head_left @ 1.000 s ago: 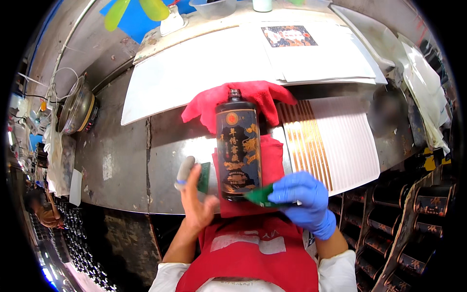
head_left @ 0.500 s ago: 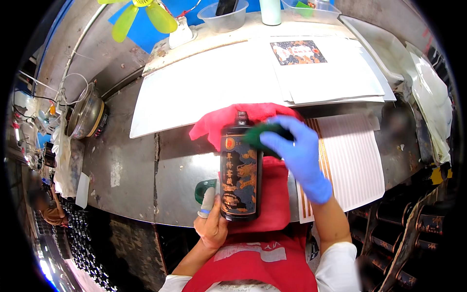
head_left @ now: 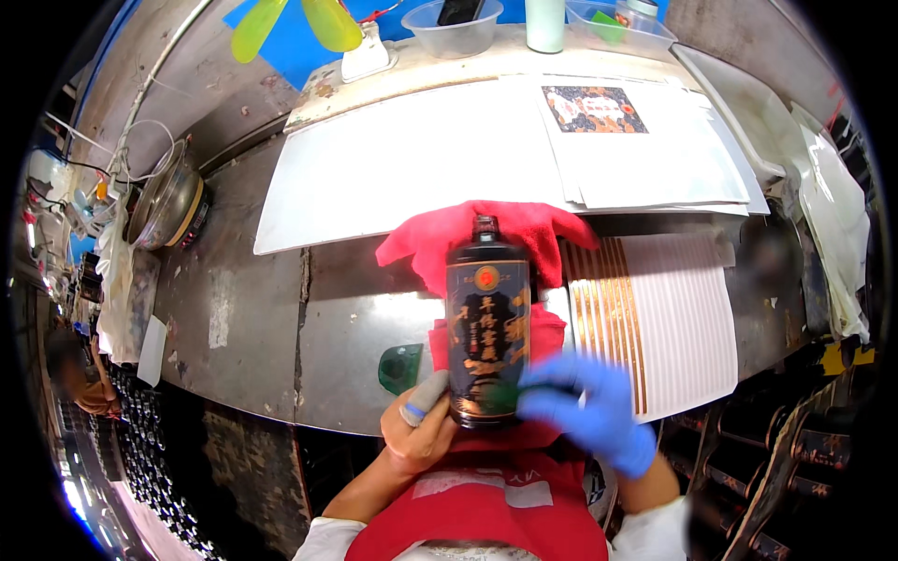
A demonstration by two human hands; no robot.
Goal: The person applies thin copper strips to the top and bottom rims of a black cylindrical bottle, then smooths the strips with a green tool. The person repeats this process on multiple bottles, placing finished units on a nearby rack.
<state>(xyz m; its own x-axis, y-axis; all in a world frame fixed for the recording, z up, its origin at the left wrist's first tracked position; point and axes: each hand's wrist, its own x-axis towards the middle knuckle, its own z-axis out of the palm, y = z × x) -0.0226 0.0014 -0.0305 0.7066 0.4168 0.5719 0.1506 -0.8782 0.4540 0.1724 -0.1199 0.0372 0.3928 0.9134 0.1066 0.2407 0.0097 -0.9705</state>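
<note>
A dark bottle (head_left: 488, 318) with a black and gold decorated front lies tilted on a red cloth (head_left: 416, 238), its neck pointing away from me. My left hand (head_left: 423, 432), grey covers on some fingers, grips the bottle's lower left side. In a blue glove, my right hand (head_left: 594, 411) pinches a dark green scraper-like piece (head_left: 505, 398) against the lower right of the bottle's front. Motion blurs that piece, so its full shape is unclear. A second flat green piece (head_left: 400, 367) rests on the metal table left of the bottle.
Right of the bottle lies a white striped sheet (head_left: 687, 318) with gold strips. White boards (head_left: 402, 168) cover the back, carrying a printed patterned sheet (head_left: 595, 110). A metal bowl (head_left: 166, 204) stands at left; a yellow-green fan (head_left: 332, 28), clear tubs (head_left: 451, 33) and a cup (head_left: 545, 26) are behind.
My right hand has moved down with the green piece from the bottle's shoulder to its lower front. The bottle has turned, bringing its round emblem to the middle.
</note>
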